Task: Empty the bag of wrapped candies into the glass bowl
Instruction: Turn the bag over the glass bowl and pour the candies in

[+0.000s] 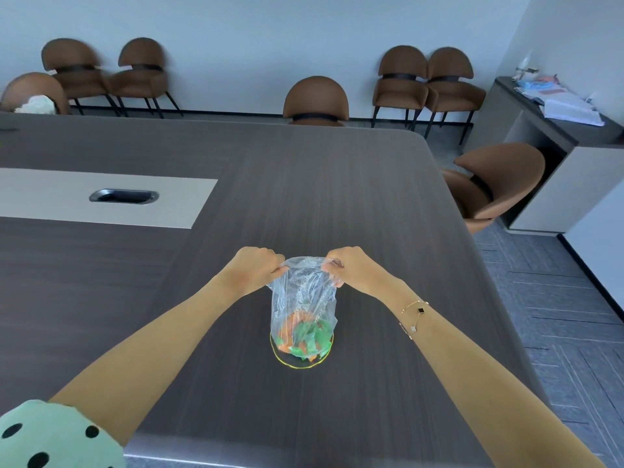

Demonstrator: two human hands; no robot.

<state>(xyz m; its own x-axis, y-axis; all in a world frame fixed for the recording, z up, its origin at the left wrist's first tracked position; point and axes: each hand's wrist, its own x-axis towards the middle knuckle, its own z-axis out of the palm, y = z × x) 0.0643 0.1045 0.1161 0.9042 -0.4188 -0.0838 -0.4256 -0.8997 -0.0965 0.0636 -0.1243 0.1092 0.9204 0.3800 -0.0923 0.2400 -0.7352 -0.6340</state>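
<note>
Bag (304, 292) of clear plastic, held upright over glass bowl (301, 356) on dark table (337, 197). Top edge pinched on one side by left hand (258, 268), on the other by right hand (351, 266), both closed on the plastic. Wrapped candies (304, 336) (orange and green) bunched at bottom, inside bowl's yellow rim. Bracelet (416, 315) on right wrist.
</note>
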